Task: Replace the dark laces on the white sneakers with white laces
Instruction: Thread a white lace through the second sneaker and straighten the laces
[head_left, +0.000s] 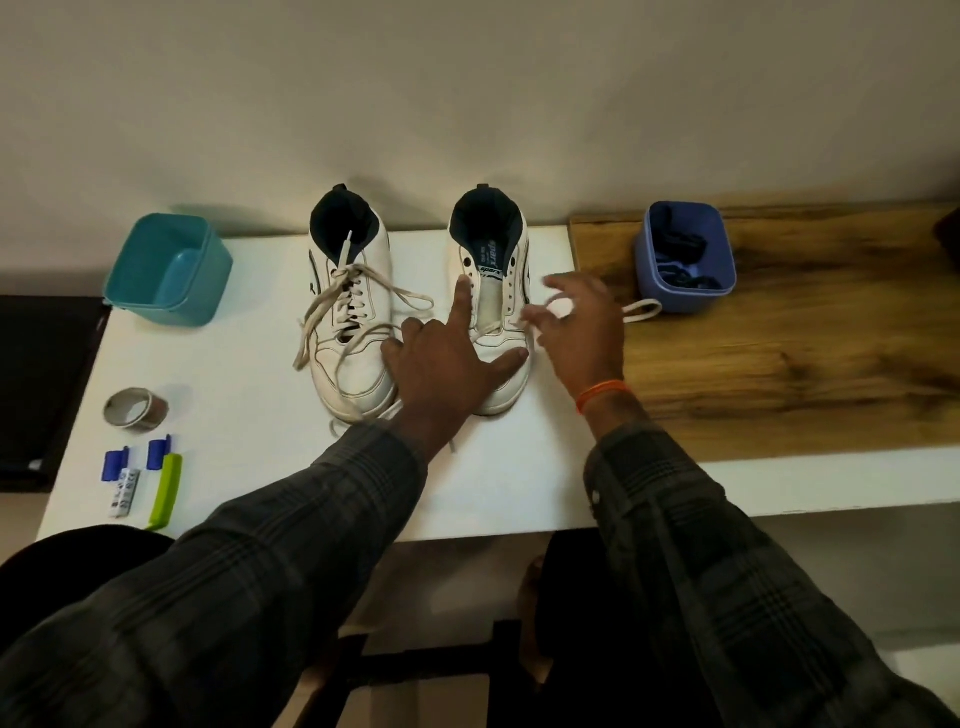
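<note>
Pressing down on the right sneaker (493, 312) with the left hand (447, 364): index finger straight along the left eyelet row, thumb spread across the toe, other fingers look folded toward the gap between the shoes. Grip there is released, nothing clasped, just straight fingers on the shoe.

Right hand (582, 327) hovers at the right side of that same sneaker, fingers loosely curled round a loop of white lace (641, 310). Lace runs from the lowest eyelets out under the hand, and its far loop lies on the wooden surface (779, 364), just beside the blue tub (685, 257). Upper eyelets on this shoe are bare, tongue exposed.

Left sneaker (350, 312) is fully laced in white, ends untied and sprawling over the white surface (234, 364) and toward the left hand. Both shoes stand side by side, toes toward the person, heels at the wall.

Blue tub holds dark laces (680, 244), bunched inside. Teal tub (166, 270) sits at the far left of the white surface, well apart from the shoes. Near the front left edge: tape roll (135, 408), two small blue pieces (136, 457), a green clip-like item (166, 488), a small white packet (124, 491).

Orange band (602, 392) on the right wrist; dark checked sleeves (311, 519) on both arms.
</note>
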